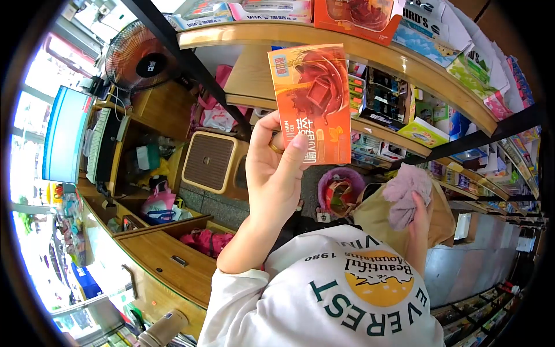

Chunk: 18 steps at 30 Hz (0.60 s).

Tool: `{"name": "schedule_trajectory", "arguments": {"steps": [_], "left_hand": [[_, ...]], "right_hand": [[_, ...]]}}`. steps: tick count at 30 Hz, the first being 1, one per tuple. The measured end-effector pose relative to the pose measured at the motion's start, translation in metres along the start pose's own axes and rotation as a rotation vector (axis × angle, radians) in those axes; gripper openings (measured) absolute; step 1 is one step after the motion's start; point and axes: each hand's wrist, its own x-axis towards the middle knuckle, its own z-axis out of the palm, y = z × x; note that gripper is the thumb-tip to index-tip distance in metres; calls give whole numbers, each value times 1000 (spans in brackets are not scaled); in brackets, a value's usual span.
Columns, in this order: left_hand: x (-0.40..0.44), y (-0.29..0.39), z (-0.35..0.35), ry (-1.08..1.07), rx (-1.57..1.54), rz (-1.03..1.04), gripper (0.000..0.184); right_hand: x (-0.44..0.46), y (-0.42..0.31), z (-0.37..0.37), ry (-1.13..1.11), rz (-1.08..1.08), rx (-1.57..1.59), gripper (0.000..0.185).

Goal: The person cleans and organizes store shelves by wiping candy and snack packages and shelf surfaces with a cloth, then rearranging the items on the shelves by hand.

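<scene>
My left hand (274, 165) is raised in front of the shelves, its thumb and fingers closed on the lower end of a flat orange chocolate box (318, 104). Melted chocolate and a chocolate square are pictured on the side facing me. Lower and to the right, my right hand (421, 217) is wrapped around a crumpled greyish-pink cloth (407, 194). Some of its fingers are hidden by the cloth. Above the held box, a similar red-orange box (358, 17) stands on the upper wooden shelf (341, 36).
Packaged snacks (428, 37) fill the shelves at the upper right. A purple bin (324, 188) and a brown stool (211, 162) stand on the floor. On the left are a wooden counter with an open drawer (202, 234), a monitor (66, 136) and a fan (144, 63).
</scene>
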Motion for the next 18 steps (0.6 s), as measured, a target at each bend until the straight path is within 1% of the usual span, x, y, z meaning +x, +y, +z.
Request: {"name": "schedule_trajectory", "arguments": {"steps": [6,8,11,14,16,17,18], "left_hand": [[-6,-2,-3,-3,36,-26,28],[-6,-3,-1,-12,31,-29,28],[-6,-2,0,-7,28,-44,28],[-5,1,3,11,25,-53,29],[0,3,3,88,-7,-32,33],[4,5,-6,41,47,-28,35],[9,11,-13,12,186,-43,35]], "right_hand": [[-2,1,-10,20,20,-4,57],[-2,1,-14,57,14,-14,55],[1,3,-21,34,37,13,54],[6,11,-31,6,14,49,54],[5,11,-29,23,-5,22,53],[4,10,-25,36,-19,-3,53],[2,8,-22,37,-26,-18,53]]}}
